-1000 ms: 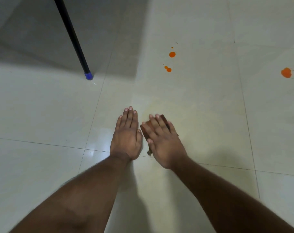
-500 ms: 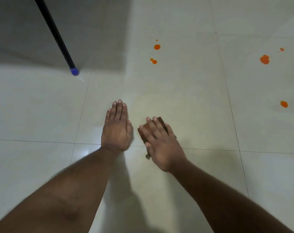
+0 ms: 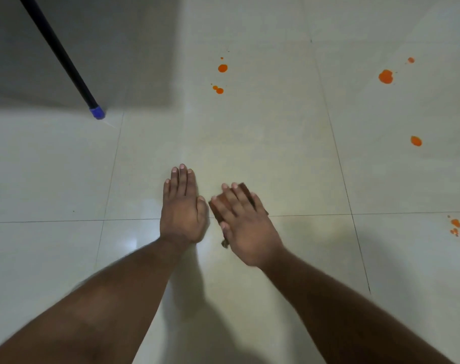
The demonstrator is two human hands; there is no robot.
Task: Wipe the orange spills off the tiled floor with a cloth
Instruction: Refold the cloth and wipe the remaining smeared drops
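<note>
My right hand (image 3: 246,224) lies flat with straight fingers on a small brown cloth (image 3: 218,208), pressing it to the pale tiled floor (image 3: 276,143). Most of the cloth is hidden under the hand. My left hand (image 3: 183,206) rests flat on the floor just left of it, fingers straight and together. Orange spills dot the floor: a small cluster (image 3: 219,89) and a drop (image 3: 223,68) far ahead, a larger blot (image 3: 385,76) and a drop (image 3: 416,140) at the right, and several spots (image 3: 455,227) at the right edge.
A slanted black pole with a blue tip (image 3: 97,112) touches the floor at the upper left, beside a grey shadowed area (image 3: 105,48). Dark grout lines cross under my hands.
The view has shifted, so more spills show at the right. My right hand with the cloth has drifted slightly right, away from my left hand, which stays flat on the floor.
</note>
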